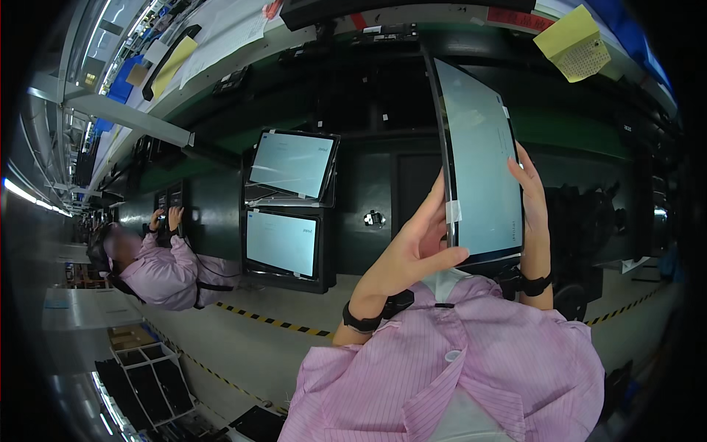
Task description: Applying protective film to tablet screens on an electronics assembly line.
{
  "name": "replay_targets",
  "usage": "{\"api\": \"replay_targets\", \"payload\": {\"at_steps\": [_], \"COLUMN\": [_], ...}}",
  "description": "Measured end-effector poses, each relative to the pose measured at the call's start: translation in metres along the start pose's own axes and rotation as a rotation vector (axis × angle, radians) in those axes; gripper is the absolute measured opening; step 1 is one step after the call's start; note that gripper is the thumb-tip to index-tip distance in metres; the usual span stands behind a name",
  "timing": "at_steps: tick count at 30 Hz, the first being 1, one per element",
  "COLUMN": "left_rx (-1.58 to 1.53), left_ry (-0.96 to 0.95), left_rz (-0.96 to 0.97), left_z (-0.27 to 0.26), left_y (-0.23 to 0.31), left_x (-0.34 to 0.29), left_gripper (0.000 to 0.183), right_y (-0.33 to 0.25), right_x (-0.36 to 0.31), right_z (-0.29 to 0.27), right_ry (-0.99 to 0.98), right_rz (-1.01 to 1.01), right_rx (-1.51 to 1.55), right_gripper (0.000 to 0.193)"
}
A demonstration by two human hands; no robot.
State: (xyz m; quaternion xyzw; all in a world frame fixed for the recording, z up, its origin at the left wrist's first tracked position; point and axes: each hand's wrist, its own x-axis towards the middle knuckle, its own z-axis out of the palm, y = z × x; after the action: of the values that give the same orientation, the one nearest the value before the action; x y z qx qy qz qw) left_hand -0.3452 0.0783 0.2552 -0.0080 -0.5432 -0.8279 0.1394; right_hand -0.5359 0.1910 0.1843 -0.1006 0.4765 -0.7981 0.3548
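Observation:
Between my two hands a tablet (482,162) is held up and tilted, its pale screen lit and bits of clear tape at its edges. My left hand (420,239) grips its near left edge, the thumb over the front by a piece of tape and the other fingers partly hidden. On the opposite edge, my right hand (532,188) is closed round the side, with fingertips at the rim of the screen. To the left, two more tablets with lit screens, the farther one (292,163) and the nearer one (282,243), lie in black trays.
A small dark-and-white object (374,219) rests on the dark bench (357,250). Yellow paper notes (574,44) hang from the shelf edge at the far right. Farther left, a co-worker in a pink smock (173,272) works at the same line. Yellow-black tape (272,320) marks the floor.

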Motion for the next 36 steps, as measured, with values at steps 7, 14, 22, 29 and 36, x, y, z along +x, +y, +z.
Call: {"api": "replay_targets", "payload": {"at_steps": [7,14,22,29,36], "left_rx": [-0.204,-0.249,-0.349,0.37,0.334], "left_ry": [-0.186,-0.068,-0.012,-0.035,-0.016], "left_rz": [0.006,0.019,0.067,0.29,0.281], "left_z": [-0.002,0.008,0.022,0.022,0.024], "left_y": [0.001,-0.001,0.008,-0.003,-0.005], "left_x": [-0.015,-0.025,-0.04,-0.053,-0.063], "left_gripper": [0.092,0.082,0.086,0.073,0.071], "right_y": [-0.004,-0.001,-0.004,-0.013,-0.011], "right_x": [-0.013,-0.021,-0.036,-0.052,-0.056], "right_z": [0.007,0.009,0.014,0.034,0.032], "right_ry": [-0.039,-0.057,-0.023,0.075,0.093], "right_rz": [0.057,0.017,0.064,0.06,0.051], "right_rx": [0.001,-0.03,-0.052,0.139,0.169], "right_gripper": [0.05,0.05,0.05,0.044,0.044]}}
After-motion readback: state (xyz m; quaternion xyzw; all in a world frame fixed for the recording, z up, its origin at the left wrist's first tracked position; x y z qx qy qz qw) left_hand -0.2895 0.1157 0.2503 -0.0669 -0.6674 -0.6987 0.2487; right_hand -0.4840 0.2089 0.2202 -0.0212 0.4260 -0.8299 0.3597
